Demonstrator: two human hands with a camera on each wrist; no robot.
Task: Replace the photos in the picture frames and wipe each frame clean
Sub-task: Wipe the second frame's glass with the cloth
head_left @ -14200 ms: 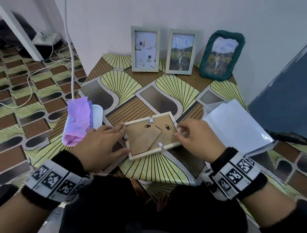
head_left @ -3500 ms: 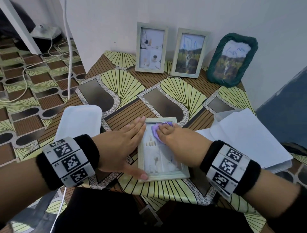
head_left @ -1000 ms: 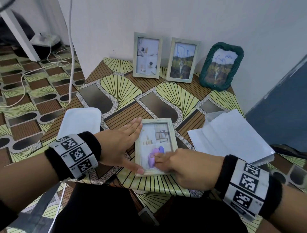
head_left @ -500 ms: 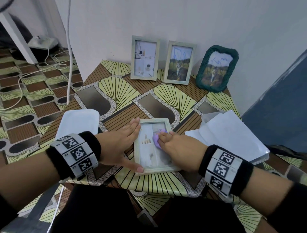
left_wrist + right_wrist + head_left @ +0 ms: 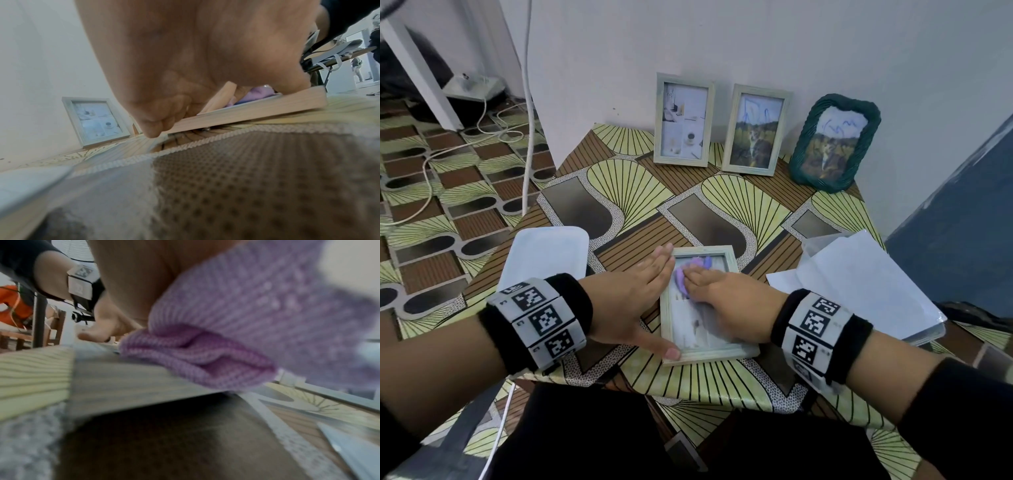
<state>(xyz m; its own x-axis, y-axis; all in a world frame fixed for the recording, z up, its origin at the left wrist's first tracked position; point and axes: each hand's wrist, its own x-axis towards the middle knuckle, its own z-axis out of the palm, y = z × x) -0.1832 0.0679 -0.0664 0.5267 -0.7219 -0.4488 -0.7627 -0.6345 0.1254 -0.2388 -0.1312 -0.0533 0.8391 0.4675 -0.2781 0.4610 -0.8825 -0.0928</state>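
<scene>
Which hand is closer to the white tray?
Left. The left hand lies flat beside the frame, just right of the tray. The right hand is farther right, on the frame's glass with the cloth.

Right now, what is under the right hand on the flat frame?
A purple cloth shows under the right hand, pressed on the flat frame's glass. Part of the photo underneath is covered by cloth and hand.

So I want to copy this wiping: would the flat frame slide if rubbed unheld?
Probably: the frame looks thin, likely light, on a glossy tablecloth. The left hand braces its edge while the right hand rubs with the cloth.
</scene>
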